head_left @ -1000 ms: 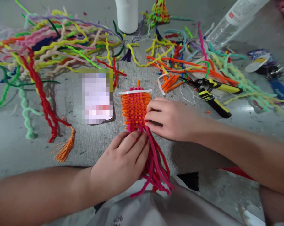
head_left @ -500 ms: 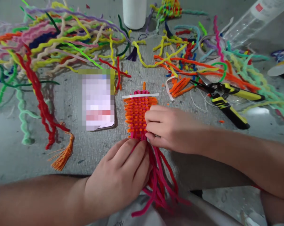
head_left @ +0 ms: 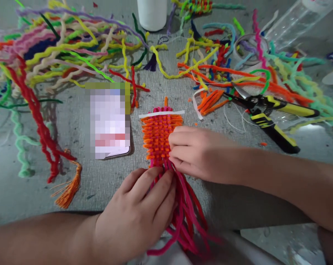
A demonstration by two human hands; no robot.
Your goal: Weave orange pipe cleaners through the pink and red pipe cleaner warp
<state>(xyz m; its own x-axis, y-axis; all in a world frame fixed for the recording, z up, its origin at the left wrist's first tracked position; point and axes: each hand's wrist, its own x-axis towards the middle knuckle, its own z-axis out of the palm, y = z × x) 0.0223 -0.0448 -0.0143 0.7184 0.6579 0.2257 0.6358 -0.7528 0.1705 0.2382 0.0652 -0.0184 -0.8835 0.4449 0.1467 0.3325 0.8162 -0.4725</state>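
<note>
A woven piece of orange and magenta pipe cleaners [head_left: 157, 138] lies upright on the table in front of me. A white strip [head_left: 161, 114] crosses its top end. Below the weave, my left hand [head_left: 139, 209] is closed over the magenta pipe cleaners [head_left: 180, 217], whose loose ends hang down past the fingers. My right hand [head_left: 199, 152] is closed at the weave's lower right edge, fingers curled against it. Its fingertips are partly hidden, and they seem to pinch the edge of the weave.
Left of the weave lies a phone [head_left: 111, 121] with a blurred screen. Yellow-black pruning shears [head_left: 274, 129] rest at the right, near cut orange pieces [head_left: 210, 102]. Loose pipe cleaners [head_left: 69, 48] heap at the back left. A white bottle [head_left: 152, 14] stands behind; an orange tassel [head_left: 68, 191] lies left.
My left hand has slid slightly down from the weave, showing more magenta strands there. My right hand stays at the weave's edge. The whole view has shifted a little.
</note>
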